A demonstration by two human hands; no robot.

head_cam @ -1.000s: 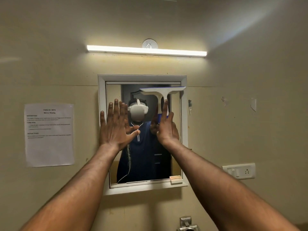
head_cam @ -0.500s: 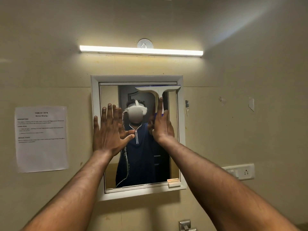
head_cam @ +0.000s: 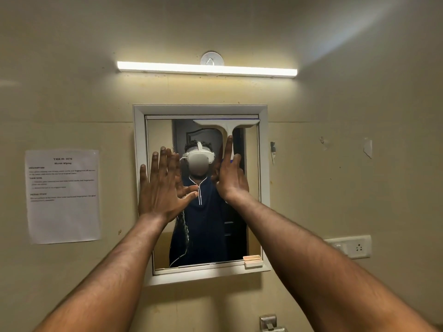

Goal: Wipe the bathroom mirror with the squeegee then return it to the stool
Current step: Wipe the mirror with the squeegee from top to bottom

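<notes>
A white-framed bathroom mirror (head_cam: 263, 188) hangs on the beige wall. My right hand (head_cam: 231, 178) grips the handle of a white T-shaped squeegee (head_cam: 226, 125), index finger stretched up along the handle. Its blade lies level against the glass at the mirror's top right, just under the frame's upper edge. My left hand (head_cam: 163, 188) is flat and open, fingers spread, against the mirror's left side and frame. The stool is out of view.
A lit tube light (head_cam: 206, 69) runs above the mirror. A printed paper sheet (head_cam: 63, 196) is taped to the wall at left. A white switch and socket plate (head_cam: 352, 246) sits at right. A small pink box (head_cam: 252, 259) rests on the mirror's bottom ledge. A metal tap (head_cam: 269, 323) shows below.
The squeegee's blade has levelled out and risen slightly toward the mirror's top edge. My left hand stays flat on the glass. The view has shifted a little.
</notes>
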